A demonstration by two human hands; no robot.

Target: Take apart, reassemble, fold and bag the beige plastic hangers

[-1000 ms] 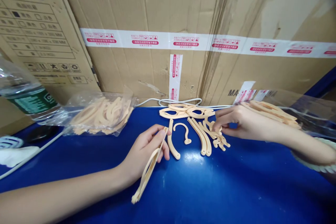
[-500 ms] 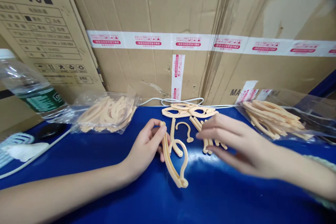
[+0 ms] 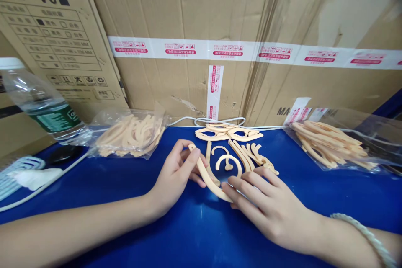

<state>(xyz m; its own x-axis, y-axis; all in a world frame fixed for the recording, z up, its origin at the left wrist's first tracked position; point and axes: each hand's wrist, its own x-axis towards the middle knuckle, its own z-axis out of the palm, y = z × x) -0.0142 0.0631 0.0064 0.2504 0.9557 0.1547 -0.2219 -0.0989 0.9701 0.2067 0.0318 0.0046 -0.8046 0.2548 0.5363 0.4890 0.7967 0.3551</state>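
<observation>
My left hand [image 3: 180, 169] pinches the upper end of a beige, curved hanger arm [image 3: 210, 182]. A round hook [image 3: 239, 166] joins its lower end. The fingers of my right hand [image 3: 264, 201] close around that lower end and cover the joint. Behind the held piece, a loose hook [image 3: 226, 157] and a single hanger arm [image 3: 210, 159] lie on the blue table. Several more arms [image 3: 240, 155] lie side by side, with a cluster of small hooks [image 3: 260, 157] at their right. Folded hangers [image 3: 216, 133] rest farther back.
A clear bag of beige parts [image 3: 132, 134] lies at left, another bag [image 3: 333, 144] at right. A water bottle [image 3: 53, 109] stands at the left near a dark round object [image 3: 64, 154] and a white cable [image 3: 56, 184]. Cardboard [image 3: 188, 83] walls the back of the blue table [image 3: 176, 238].
My right hand has come down and left from above the loose parts and taken hold of the hanger arm's lower end. The held piece has turned, its hook now pointing up and right.
</observation>
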